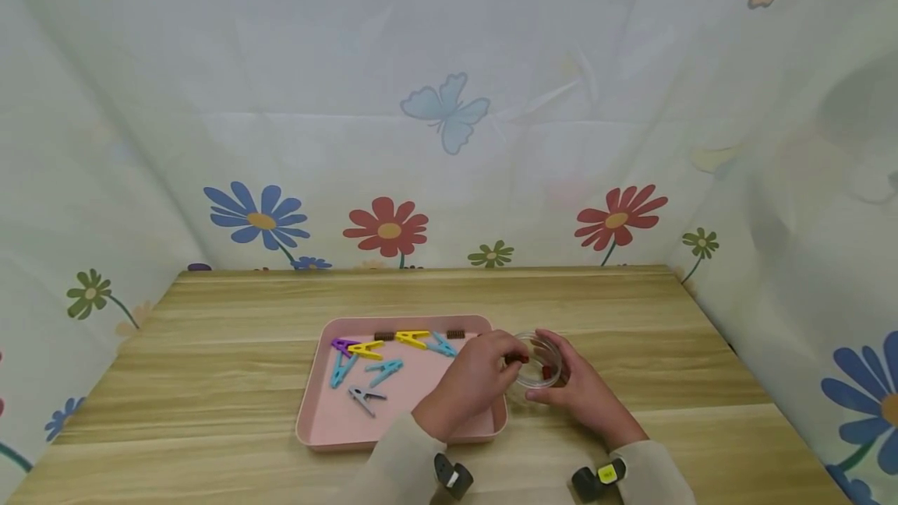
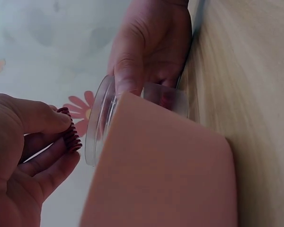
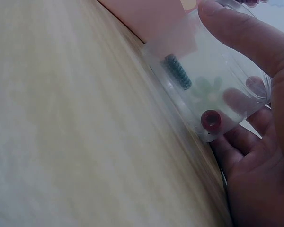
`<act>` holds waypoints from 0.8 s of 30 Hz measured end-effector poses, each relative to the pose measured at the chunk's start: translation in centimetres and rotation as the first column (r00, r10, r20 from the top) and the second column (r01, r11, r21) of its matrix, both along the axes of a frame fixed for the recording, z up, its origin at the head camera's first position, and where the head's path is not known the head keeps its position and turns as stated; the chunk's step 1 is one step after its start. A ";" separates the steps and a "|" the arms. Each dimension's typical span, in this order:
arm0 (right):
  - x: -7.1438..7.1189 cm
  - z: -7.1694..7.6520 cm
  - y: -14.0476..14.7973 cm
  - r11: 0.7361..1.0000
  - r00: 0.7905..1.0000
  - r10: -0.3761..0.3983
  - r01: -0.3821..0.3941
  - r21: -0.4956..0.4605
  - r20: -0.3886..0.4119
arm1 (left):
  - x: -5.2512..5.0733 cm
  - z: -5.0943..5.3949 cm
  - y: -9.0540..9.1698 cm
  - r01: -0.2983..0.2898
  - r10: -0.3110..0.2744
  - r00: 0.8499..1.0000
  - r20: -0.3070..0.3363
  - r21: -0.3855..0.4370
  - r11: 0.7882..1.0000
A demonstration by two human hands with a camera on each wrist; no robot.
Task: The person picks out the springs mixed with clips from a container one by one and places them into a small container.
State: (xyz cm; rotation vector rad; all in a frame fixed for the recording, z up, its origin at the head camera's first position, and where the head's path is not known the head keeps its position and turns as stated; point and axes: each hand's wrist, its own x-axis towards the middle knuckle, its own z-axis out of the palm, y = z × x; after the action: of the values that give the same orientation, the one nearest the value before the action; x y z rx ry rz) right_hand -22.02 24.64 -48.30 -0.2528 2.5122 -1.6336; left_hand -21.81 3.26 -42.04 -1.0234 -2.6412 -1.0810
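In the head view the coil [image 2: 72, 130], pinched by the left grip [image 1: 477, 375], lies at 3 o'clock from it — near the 9 o'clock side of the jar [image 1: 539, 357]. In the left wrist view the coil's long axis runs 11 to 5 o'clock. The right grip [image 1: 585, 394] holds the jar from 4 o'clock.

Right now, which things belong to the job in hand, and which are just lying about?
Seemingly in the job:
red coil, pinched by left grip
clear jar, held by right grip
green coil, red piece inside
two dark coils, pink tray (probably)

Seemingly idle:
yellow, blue, purple and grey clips, same tray
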 end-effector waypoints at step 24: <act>0.1 0.1 0.1 1.000 1.000 0.020 -0.020 -0.009 -0.015 | 0.5 -1.2 0.6 0.050 -0.070 0.957 -0.280 -0.077 0.996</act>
State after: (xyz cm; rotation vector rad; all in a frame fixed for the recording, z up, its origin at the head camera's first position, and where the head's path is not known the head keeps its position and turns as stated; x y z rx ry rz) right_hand -21.91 24.69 -48.16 -0.2907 2.5047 -1.6424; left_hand -21.34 3.91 -43.22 -1.1811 -2.4461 -0.7893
